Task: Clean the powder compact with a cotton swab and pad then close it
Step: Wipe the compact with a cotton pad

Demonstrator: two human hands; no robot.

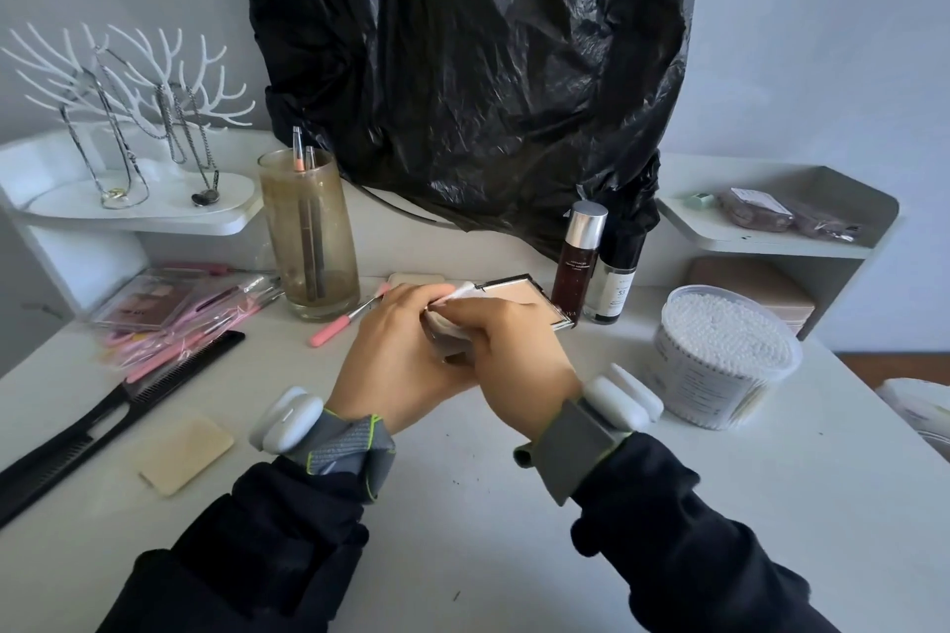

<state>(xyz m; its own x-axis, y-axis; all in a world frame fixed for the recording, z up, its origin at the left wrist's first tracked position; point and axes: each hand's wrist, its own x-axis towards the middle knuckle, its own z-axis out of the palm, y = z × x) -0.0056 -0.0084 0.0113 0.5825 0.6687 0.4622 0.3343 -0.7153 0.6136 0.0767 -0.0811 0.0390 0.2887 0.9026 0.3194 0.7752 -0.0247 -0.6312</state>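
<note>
The open powder compact (534, 301) is held above the white table, its square silver-rimmed lid showing beige past my fingers. My left hand (396, 355) grips the compact from the left and below. My right hand (509, 344) lies over the compact's base and pinches a white cotton pad (465, 294) against it. The base is almost wholly hidden under both hands. A beige powder puff (187, 455) lies flat on the table at the near left. No cotton swab is visible in either hand.
A clear tub of cotton swabs (719, 357) stands at the right. Two bottles (578, 262) stand just behind the compact. A cloudy glass with pencils (311, 242), pink brushes (349, 321), a palette and black combs (118, 411) lie at the left.
</note>
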